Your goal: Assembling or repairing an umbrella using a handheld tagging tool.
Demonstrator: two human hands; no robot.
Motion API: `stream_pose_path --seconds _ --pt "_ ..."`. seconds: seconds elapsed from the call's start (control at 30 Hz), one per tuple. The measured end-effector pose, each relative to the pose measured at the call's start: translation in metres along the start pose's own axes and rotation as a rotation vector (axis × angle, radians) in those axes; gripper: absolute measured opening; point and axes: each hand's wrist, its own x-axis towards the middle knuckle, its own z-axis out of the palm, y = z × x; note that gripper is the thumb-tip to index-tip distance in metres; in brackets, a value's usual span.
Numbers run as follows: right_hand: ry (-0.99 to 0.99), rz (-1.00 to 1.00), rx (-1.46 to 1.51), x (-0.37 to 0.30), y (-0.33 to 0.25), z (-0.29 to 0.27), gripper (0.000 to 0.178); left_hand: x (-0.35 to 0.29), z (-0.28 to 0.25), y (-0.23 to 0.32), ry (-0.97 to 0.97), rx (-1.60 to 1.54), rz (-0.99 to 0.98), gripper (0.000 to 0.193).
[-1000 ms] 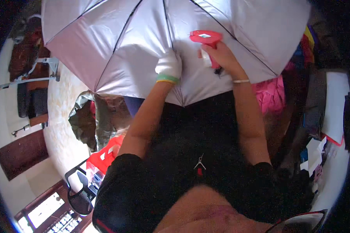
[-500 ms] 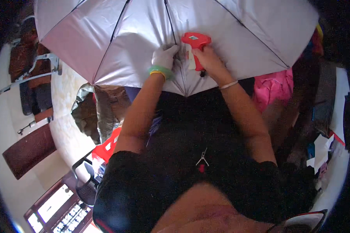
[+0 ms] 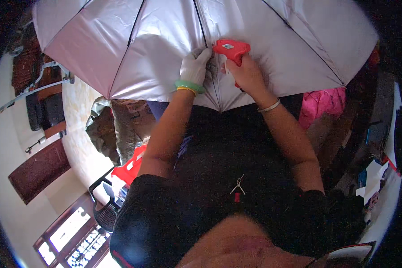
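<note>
An opened umbrella (image 3: 161, 58) with a silvery inner face and dark ribs spreads before me, its near edge coming to a point close to my body. My left hand (image 3: 195, 64), in a white glove with a green bangle at the wrist, is closed on a dark umbrella rib (image 3: 201, 26) near its lower part. Bare except for a thin bracelet, my right hand (image 3: 248, 76) grips the handle of a red gun-shaped tool that looks like a glue gun (image 3: 232, 47). Its front end points left, close to the rib and my left fingertips. The fingertips are partly hidden.
Pink cloth (image 3: 321, 107) lies beyond the umbrella's right edge. At the left are a greenish-grey sack (image 3: 105, 129), a red plastic item (image 3: 131, 166) and a black mesh chair (image 3: 106, 214). A metal frame (image 3: 31, 91) stands farther left. White papers (image 3: 373, 181) are at the right.
The glue gun has tilted and come closer to the rib and my left fingers. Both hands and the umbrella appear slightly farther right in view. Both grips stay closed.
</note>
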Motion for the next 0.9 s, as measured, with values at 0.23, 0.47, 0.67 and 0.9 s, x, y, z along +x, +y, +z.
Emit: stream_pose_path --seconds 0.23,0.47,0.67,0.9 --pt "-0.062 0.143 0.024 0.0 -0.01 -0.008 0.032 0.0 -0.003 -0.001 0.02 0.222 0.029 0.051" --pt "-0.22 0.159 0.418 0.015 0.02 0.001 0.026 0.005 -0.01 -0.008 -0.091 0.047 0.079 0.045" --pt "-0.233 0.192 0.387 0.013 0.011 0.001 0.028 0.011 -0.012 -0.02 -0.117 -0.005 0.049 0.042" --pt "-0.263 0.19 0.391 0.011 0.002 -0.006 0.029 0.004 -0.006 -0.01 -0.118 -0.042 0.01 0.041"
